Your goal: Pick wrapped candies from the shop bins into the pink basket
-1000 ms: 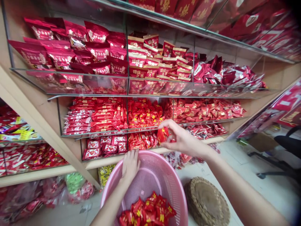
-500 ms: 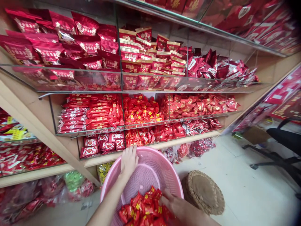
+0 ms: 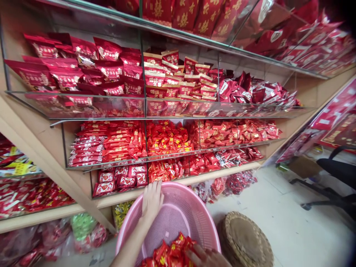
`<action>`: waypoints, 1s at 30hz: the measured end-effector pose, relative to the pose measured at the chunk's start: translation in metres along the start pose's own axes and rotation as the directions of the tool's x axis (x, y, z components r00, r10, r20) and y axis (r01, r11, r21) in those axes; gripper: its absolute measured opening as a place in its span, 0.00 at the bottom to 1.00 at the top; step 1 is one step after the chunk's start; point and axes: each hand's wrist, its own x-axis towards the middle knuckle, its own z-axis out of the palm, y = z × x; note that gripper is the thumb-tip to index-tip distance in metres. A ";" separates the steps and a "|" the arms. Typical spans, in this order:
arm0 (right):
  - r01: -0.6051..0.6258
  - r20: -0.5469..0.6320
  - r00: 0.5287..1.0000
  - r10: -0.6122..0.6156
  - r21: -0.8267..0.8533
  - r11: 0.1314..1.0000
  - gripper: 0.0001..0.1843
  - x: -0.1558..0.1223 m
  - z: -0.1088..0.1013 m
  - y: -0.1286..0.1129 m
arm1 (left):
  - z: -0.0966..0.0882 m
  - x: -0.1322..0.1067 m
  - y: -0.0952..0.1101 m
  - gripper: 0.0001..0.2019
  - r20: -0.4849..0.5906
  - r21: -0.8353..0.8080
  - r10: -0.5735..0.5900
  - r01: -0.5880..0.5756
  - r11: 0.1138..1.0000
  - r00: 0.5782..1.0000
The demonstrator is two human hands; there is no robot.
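Note:
The fingers of my left hand [image 3: 152, 202] are hooked over the far rim of a pink plastic basket [image 3: 204, 218], and the hand grips it there. Inside the basket, a heap of red-wrapped candies [image 3: 167, 254] with yellow print lies at the near end. My right hand [image 3: 207, 256] is low in the frame on the right side of that heap. Its fingers are somewhat spread and touch the candies; the fingertips are partly hidden among the wrappers. Bare mesh shows on the far part of the basket floor.
Glass-fronted shelves [image 3: 178, 148] full of red packets and candies rise just beyond the basket. A round woven stool [image 3: 244, 239] stands to the right. Farther right is a black office chair [image 3: 339, 167]. Plastic bags [image 3: 83, 226] lie under the shelving at left.
The whole view has tilted up a little, so shelves and basket sit lower in the frame. My right hand stays at the candies; my left hand keeps its hold on the rim.

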 end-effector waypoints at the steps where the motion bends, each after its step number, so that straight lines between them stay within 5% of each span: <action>1: -0.016 0.051 0.999 0.016 0.006 1.000 0.21 0.003 -0.010 0.002 | 0.000 0.000 0.000 0.21 0.001 -0.001 0.000 0.000 1.000 1.000; 4: -0.099 0.225 0.972 0.073 0.108 0.989 0.22 0.021 -0.064 0.021 | 0.002 0.000 -0.001 0.21 -0.003 -0.002 -0.009 0.009 1.000 1.000; 6: -0.159 0.223 0.969 0.110 0.216 0.963 0.20 0.041 -0.114 0.046 | 0.002 -0.001 -0.001 0.20 -0.012 -0.008 -0.015 0.015 1.000 1.000; 10: -0.246 0.043 0.969 0.243 0.250 0.936 0.14 0.099 -0.210 0.109 | 0.003 -0.001 -0.002 0.21 -0.025 -0.028 -0.005 0.004 1.000 1.000; 13: -0.286 -0.117 0.946 0.302 0.135 0.949 0.15 0.146 -0.248 0.151 | 0.004 -0.002 -0.003 0.21 -0.033 -0.033 -0.007 0.006 0.999 0.999; 15: -0.322 -0.114 0.938 0.327 0.060 0.945 0.17 0.173 -0.257 0.169 | 0.005 -0.003 -0.004 0.21 -0.039 -0.038 -0.010 0.009 0.999 0.999; 18: -0.386 0.086 0.916 0.391 -0.069 0.920 0.22 0.205 -0.258 0.178 | 0.006 -0.003 -0.005 0.22 -0.041 -0.042 -0.012 0.011 0.999 0.999; 23: -0.456 0.402 0.771 0.494 -0.193 0.869 0.28 0.239 -0.258 0.175 | 0.006 -0.004 -0.006 0.23 -0.041 -0.037 -0.009 0.007 0.999 0.999; 27: -0.489 0.476 0.700 0.532 -0.223 0.843 0.25 0.254 -0.252 0.181 | 0.005 -0.003 -0.005 0.22 -0.022 -0.035 -0.008 0.007 0.999 1.000; 30: -0.506 0.454 0.713 0.534 -0.194 0.840 0.32 0.259 -0.243 0.190 | 0.005 -0.003 -0.005 0.22 -0.011 -0.035 -0.012 0.011 0.999 1.000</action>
